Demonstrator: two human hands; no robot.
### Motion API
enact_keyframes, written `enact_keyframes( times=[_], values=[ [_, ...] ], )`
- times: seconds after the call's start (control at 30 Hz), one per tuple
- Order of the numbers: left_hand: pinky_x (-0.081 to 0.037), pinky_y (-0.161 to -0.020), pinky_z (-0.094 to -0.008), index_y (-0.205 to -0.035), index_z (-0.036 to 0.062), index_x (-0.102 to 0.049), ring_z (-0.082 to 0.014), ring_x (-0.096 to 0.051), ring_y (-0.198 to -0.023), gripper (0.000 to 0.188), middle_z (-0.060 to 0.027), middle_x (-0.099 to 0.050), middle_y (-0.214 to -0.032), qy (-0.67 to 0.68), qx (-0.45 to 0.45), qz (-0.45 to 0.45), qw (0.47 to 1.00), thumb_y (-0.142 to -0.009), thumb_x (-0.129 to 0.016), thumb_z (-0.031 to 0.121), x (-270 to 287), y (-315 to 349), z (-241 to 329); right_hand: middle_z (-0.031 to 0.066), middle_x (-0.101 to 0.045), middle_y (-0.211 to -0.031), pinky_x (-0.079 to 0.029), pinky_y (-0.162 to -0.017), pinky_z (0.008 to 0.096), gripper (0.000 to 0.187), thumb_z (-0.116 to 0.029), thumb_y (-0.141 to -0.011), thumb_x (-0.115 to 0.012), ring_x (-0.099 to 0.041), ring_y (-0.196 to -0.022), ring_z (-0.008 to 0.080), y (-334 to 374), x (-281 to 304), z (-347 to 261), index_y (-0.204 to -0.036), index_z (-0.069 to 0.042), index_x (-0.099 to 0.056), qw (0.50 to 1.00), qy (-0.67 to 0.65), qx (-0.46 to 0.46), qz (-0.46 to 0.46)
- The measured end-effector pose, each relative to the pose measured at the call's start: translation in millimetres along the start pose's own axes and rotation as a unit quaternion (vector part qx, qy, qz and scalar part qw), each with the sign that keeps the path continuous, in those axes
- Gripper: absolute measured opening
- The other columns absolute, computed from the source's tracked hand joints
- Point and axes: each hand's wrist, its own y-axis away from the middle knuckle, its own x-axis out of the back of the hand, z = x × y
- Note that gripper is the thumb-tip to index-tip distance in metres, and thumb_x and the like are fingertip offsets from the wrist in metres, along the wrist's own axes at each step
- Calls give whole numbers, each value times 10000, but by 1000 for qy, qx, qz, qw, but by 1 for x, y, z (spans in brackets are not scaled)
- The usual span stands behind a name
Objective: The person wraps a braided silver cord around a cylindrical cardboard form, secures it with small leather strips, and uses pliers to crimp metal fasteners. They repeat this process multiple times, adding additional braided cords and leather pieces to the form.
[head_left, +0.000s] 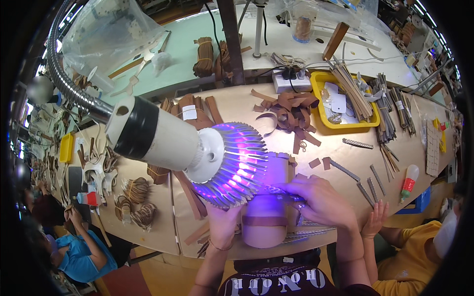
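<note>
A tan, rounded block (265,237) with a brown strip (264,221) across it lies at the table's near edge, lit violet by a lamp (229,163) on a bendable metal arm. My right hand (321,200) rests over the block's right side. Its fingers are closed at the end of a braided strip (276,189) that runs across the block. At the block's left is my left hand (223,224), under the lamp's finned rim. Its fingers are hidden by the lamp. Long shiny strips (308,234) lie just right of the block.
Brown leather scraps (286,113) and a yellow tray (345,129) of strips lie beyond my hands. Braided pieces (365,192) and a glue bottle (409,181) are at the right. Strip bundles (137,190) lie left. Co-workers sit on both sides; one's hand (376,219) is near my right arm.
</note>
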Motion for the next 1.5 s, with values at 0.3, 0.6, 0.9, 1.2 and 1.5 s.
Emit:
enact_keyframes(
  times=[0.3,0.6,0.9,1.2,1.5],
  values=[
    [-545,-831,-304,-1177,-33,-555,-160,-668,-869,402,-85,-672,-1046,-35,-69,44,996,-808,-708,-79,-13,8,12,108,-659,-779,-435,-588,295,334,-60,-798,-730,-582,-635,200,-16,2,-1,-1129,-83,-693,997,6,50,63],
    [-553,-832,-322,-1156,-7,-565,-177,-651,-941,387,-83,-645,-1066,2,-65,31,997,-801,-681,-111,-10,3,5,12,-680,-783,-420,-531,217,214,-174,-891,-716,-555,-633,24,-23,-17,1,-974,22,-690,893,-423,-149,33],
    [-490,-846,-283,-1095,-36,-588,-138,-619,-965,309,-61,-656,-1038,-66,-135,109,983,-797,-666,-64,-16,6,14,149,-702,-1008,-310,-436,205,159,-138,-920,-635,-291,-438,10,-36,-6,11,-1053,-62,-591,709,-642,-158,245],
    [-507,-762,-277,-1151,-50,-601,-151,-651,-831,241,-124,-685,-955,-72,-79,-35,994,-972,-586,110,-26,9,6,187,-670,-1150,-330,-456,199,121,-155,-972,-544,-268,-430,10,-11,-25,-3,-1037,-55,-567,651,-683,-175,282],
    [-476,-650,-226,-973,-20,-685,-96,-624,-703,104,-62,-695,-822,-116,-80,-81,987,-920,-627,48,-22,9,29,56,-678,-1139,-387,-565,197,257,-147,-891,-660,-440,-564,41,24,-18,0,-1124,-68,-586,810,-157,-115,554]
  ],
)
